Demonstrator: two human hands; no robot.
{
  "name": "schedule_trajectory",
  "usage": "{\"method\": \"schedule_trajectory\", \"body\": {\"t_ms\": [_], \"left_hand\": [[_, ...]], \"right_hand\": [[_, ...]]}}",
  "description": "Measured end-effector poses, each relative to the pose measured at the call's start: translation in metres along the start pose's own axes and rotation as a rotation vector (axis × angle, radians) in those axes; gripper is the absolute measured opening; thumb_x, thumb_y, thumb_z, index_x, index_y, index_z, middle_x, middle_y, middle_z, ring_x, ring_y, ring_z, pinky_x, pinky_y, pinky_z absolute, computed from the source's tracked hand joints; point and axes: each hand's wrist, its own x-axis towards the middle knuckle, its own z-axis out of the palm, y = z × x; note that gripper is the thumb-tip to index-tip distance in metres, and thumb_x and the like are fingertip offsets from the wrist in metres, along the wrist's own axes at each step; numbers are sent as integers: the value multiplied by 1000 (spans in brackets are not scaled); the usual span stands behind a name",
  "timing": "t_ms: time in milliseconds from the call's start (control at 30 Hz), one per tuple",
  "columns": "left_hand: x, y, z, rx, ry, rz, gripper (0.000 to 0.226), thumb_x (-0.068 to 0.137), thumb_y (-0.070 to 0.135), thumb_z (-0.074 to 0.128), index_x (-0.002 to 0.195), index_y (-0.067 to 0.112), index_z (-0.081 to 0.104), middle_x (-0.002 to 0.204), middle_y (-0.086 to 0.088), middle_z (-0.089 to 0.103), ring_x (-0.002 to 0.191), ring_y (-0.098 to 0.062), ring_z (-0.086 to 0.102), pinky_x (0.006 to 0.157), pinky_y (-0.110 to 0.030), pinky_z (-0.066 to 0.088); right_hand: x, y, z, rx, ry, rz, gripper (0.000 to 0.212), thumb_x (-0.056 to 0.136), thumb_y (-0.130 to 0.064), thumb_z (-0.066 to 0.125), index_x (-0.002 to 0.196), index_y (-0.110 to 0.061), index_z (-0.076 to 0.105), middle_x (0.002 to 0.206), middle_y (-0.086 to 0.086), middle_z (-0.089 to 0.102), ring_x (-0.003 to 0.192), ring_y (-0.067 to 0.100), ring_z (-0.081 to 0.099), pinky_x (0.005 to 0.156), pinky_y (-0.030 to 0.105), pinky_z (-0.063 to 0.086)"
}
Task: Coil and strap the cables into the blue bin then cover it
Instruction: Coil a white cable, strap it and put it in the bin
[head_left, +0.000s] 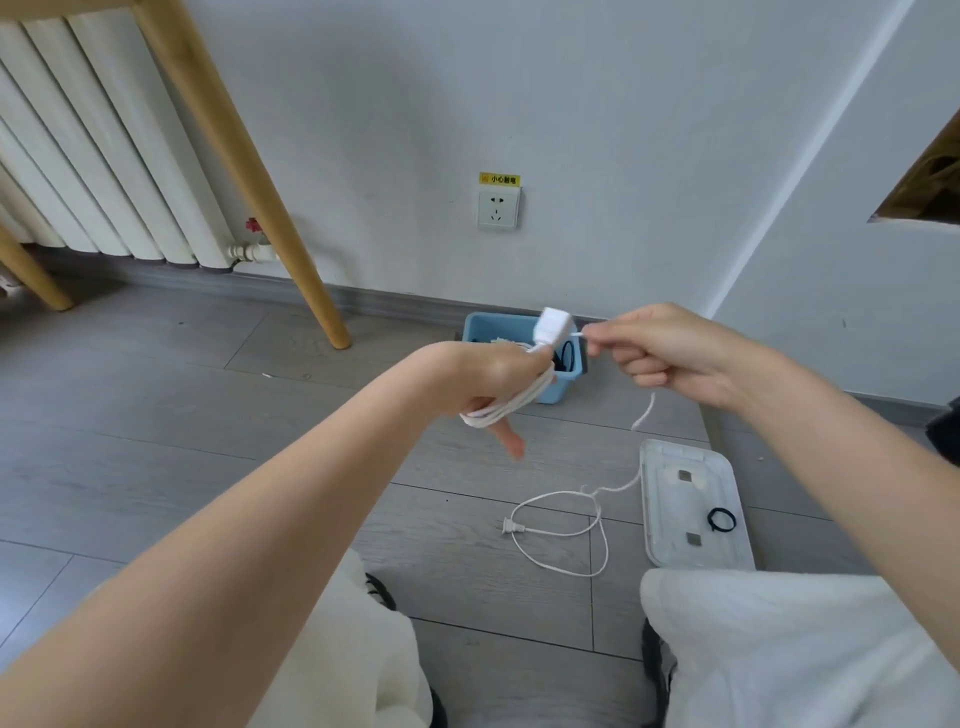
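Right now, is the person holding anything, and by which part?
Yes, one white cable. The left hand grips its wound coils near the socket end; the right hand's fingers pinch the loose strand.

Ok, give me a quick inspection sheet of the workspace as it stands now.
Surface: grey plank floor.
Job's things: blue bin uncovered by the wall, something dark inside; white lid lying on the floor; black strap ring on the lid.
Clutter: nothing seen.
Hands: left hand grips the white cable coil and socket end; right hand pinches the cable.
Cables: loose tail and plug on the floor.
Surroundings: wall socket, radiator, wooden leg.
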Motion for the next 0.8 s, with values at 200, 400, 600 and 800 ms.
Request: {"method": "schedule_trajectory", "body": {"t_ms": [200,400,600,800], "left_hand": [[15,-14,-26,-417,429,118,52,105,31,19,142,-2,32,139,-17,45,113,-31,54,83,-17,48],[4,8,-32,-1053,155,392,50,104,38,16,145,14,31,126,-6,50,116,-35,58,87,-35,48],[-4,16,-16,-828,-371,367,50,100,47,17,137,24,41,142,-13,43,85,-35,70,86,-41,53],[-6,11,-9,-598,-553,272,52,99,50,15,135,25,44,132,0,55,97,-37,67,91,-36,51]], "right_hand": [[-15,-18,7,214,-351,-163,32,93,-27,42,107,-13,68,55,-2,34,37,2,20,40,19,15],[-19,-22,17,-204,-706,-37,34,93,-39,42,116,-30,64,65,2,47,37,6,22,41,21,17],[0,-1,23,-921,-309,70,53,93,-53,42,66,-11,59,56,1,42,45,15,37,47,23,36],[15,6,-2,-898,224,2,36,92,-31,49,70,-4,55,69,10,57,75,28,53,61,32,38]]}}
